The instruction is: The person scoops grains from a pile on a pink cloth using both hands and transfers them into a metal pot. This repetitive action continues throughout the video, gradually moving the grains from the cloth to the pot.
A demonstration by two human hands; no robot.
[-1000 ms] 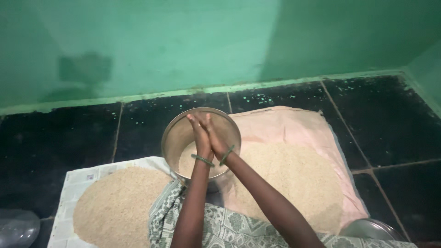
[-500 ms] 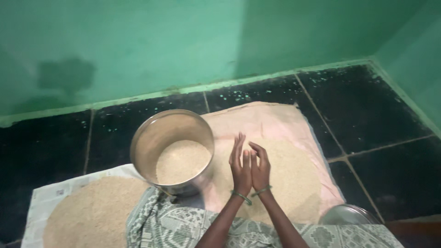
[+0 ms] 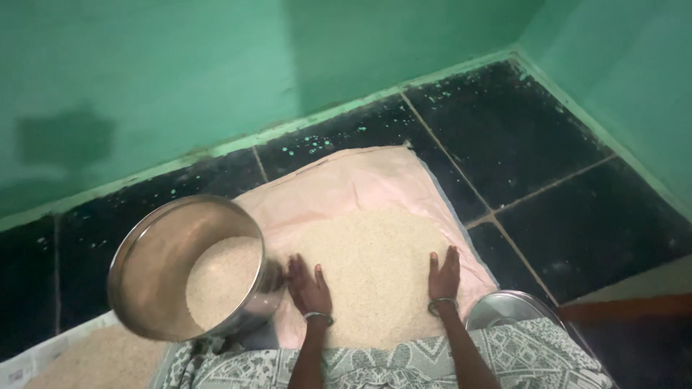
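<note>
A pile of pale grain (image 3: 371, 270) lies spread on a pink cloth (image 3: 346, 187) on the dark tiled floor. My left hand (image 3: 308, 288) rests flat on the left edge of the pile, fingers apart, right beside a round steel pot (image 3: 155, 252). The pot holds more grain (image 3: 220, 277) in its bottom. My right hand (image 3: 444, 276) lies flat on the right edge of the pile, palm down. Both wrists wear thin bangles. Neither hand holds anything.
A second heap of grain (image 3: 94, 356) sits on newspaper at the lower left. A steel lid or plate (image 3: 508, 311) lies at the lower right, beside my patterned grey-green garment (image 3: 404, 364). Green walls (image 3: 216, 65) meet the black floor tiles (image 3: 548, 180) behind and to the right.
My hands were pressed together over the pot, moved right over the pink cloth, then parted and came down flat on either side of the grain pile. The view has swung right.
</note>
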